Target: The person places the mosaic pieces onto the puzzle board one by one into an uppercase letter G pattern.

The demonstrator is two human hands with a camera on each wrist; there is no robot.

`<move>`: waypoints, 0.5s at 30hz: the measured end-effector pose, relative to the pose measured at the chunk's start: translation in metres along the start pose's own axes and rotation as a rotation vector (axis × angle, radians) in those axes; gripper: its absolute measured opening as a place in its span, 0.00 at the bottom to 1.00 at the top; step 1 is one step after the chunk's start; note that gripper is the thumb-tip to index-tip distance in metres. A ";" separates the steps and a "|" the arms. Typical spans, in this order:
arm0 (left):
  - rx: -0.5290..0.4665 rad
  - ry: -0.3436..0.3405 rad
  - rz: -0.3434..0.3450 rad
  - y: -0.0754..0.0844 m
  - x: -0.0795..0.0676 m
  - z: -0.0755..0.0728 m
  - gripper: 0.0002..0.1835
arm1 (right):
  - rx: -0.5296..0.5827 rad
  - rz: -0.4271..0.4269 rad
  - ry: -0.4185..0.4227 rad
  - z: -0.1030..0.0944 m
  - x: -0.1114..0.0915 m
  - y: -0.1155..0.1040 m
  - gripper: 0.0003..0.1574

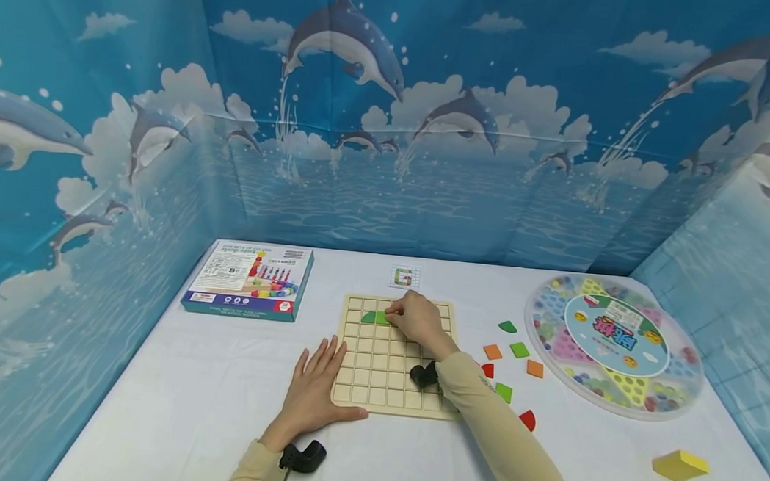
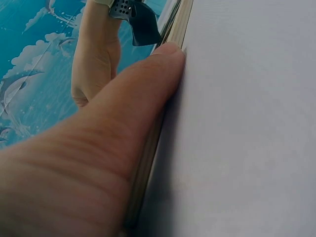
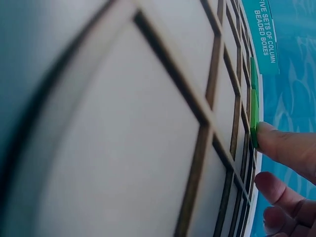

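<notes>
A wooden grid board (image 1: 362, 379) lies flat on the white table. In one of its upper rows a bright green square tile (image 1: 381, 317) sits beside a darker green rounded tile (image 1: 368, 317). My right hand (image 1: 415, 319) is over the upper part of the board. In the right wrist view one of its fingertips (image 3: 265, 129) touches the end of the green square tile (image 3: 254, 111), while the other fingertips stand apart from it. My left hand (image 1: 315, 387) rests at the board's lower left corner with fingers extended, its thumb (image 2: 148, 74) along the front edge.
Loose green tiles (image 1: 519, 349), orange tiles (image 1: 492, 351) and red tiles (image 1: 528, 420) lie right of the board. A small card with a coloured G (image 1: 405, 277) is behind it. Around stand a boxed bead set (image 1: 250, 280), a round game case (image 1: 617, 343) and a yellow block (image 1: 680, 465).
</notes>
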State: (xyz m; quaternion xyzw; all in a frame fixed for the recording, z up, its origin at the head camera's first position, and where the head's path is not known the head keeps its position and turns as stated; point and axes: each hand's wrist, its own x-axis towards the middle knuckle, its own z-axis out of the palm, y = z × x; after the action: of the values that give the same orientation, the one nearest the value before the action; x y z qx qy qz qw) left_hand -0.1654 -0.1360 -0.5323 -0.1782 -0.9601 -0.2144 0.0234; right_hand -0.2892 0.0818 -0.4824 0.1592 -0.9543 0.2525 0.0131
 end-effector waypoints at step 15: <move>-0.012 0.013 0.015 0.002 -0.001 -0.003 0.65 | 0.261 -0.061 -0.043 -0.010 -0.007 0.022 0.13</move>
State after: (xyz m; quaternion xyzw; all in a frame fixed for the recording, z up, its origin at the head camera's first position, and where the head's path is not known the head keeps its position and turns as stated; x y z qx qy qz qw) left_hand -0.1640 -0.1363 -0.5289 -0.1842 -0.9572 -0.2211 0.0301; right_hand -0.2895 0.1069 -0.4849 0.1939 -0.9082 0.3704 -0.0203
